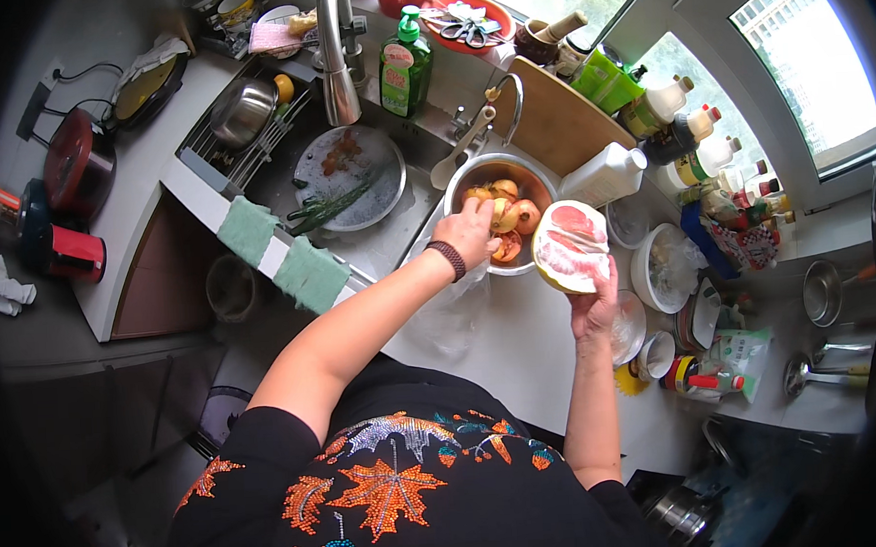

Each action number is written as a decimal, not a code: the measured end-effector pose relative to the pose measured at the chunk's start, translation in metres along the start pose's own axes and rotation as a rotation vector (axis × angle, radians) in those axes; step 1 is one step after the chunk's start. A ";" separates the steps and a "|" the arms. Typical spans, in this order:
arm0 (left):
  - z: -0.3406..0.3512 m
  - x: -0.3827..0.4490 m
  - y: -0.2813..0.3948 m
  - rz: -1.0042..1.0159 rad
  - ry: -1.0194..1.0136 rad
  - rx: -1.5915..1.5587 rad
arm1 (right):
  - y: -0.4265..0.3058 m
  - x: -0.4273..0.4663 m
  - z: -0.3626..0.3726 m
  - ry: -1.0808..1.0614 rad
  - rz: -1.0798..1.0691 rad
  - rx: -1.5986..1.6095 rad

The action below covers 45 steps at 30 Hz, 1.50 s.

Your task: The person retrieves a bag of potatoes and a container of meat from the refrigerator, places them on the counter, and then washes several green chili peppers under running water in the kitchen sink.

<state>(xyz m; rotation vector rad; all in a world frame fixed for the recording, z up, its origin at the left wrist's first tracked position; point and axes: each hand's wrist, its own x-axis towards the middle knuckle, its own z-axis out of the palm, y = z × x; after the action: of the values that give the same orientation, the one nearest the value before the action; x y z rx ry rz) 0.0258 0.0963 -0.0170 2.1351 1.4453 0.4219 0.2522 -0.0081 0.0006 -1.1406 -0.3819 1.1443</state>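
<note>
My right hand (pixel 595 307) holds up a cut pomelo (pixel 558 261) by its underside, with the pink flesh and white pith facing up. Left of it is a steel bowl (pixel 465 175) of several yellow-red fruits that look like pomegranates (pixel 528 216). One piece (pixel 508 246) in the bowl has a red, opened face. My left hand (pixel 464 234), with a dark beaded bracelet at the wrist, reaches over the bowl's near left rim. Its fingers are spread around a yellowish fruit (pixel 505 215); whether they grip it is partly hidden.
A clear plastic bag (pixel 440 314) lies below the bowl. In the sink to the left are a round pan (pixel 396 154) with green vegetables and a steel pot (pixel 242 112). A white jug (pixel 606 174), a cutting board (pixel 563 118) and several bottles stand behind; containers (pixel 647 268) line the right.
</note>
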 end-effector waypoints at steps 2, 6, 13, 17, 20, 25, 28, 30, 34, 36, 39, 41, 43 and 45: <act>0.006 0.022 0.005 0.059 -0.071 0.056 | 0.012 0.012 0.003 0.013 0.020 -0.002; 0.020 0.038 -0.001 0.137 -0.134 0.141 | 0.028 0.016 0.022 0.076 0.069 -0.011; 0.016 -0.006 -0.009 0.154 0.008 0.080 | 0.037 0.018 0.027 0.121 0.002 -0.012; 0.007 -0.038 -0.012 0.222 0.002 -0.001 | 0.038 0.020 0.028 0.108 -0.032 -0.034; 0.008 -0.054 -0.017 0.201 -0.004 -0.070 | 0.041 0.022 0.030 0.095 -0.053 -0.044; 0.006 -0.074 -0.018 0.179 0.008 -0.098 | 0.038 0.021 0.034 0.088 -0.040 -0.090; 0.010 -0.082 -0.020 0.196 0.001 -0.080 | 0.026 0.026 0.034 0.063 0.001 -0.127; 0.015 -0.084 -0.023 0.212 0.024 -0.089 | 0.018 0.036 0.035 -0.014 -0.021 -0.172; 0.018 -0.090 -0.023 0.199 0.044 -0.105 | 0.007 0.076 0.054 -0.263 -0.033 -0.253; 0.019 -0.093 -0.022 0.194 0.056 -0.118 | 0.003 0.106 0.064 -0.397 0.081 -0.316; 0.017 -0.097 -0.021 0.187 0.060 -0.125 | 0.003 0.138 0.082 -0.538 0.333 -0.334; 0.012 -0.100 -0.022 0.172 0.052 -0.147 | 0.009 0.166 0.075 -0.532 0.416 -0.370; 0.003 -0.106 -0.025 0.128 0.042 -0.185 | 0.011 0.164 0.088 -0.433 0.295 -0.484; 0.003 -0.110 -0.032 0.138 0.154 -0.266 | 0.010 0.172 0.083 -0.430 0.232 -0.484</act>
<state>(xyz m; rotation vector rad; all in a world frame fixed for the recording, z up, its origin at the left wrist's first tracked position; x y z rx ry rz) -0.0391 0.0029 -0.0340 2.0273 1.2449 0.8002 0.2589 0.1819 -0.0218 -1.3766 -0.9148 1.5585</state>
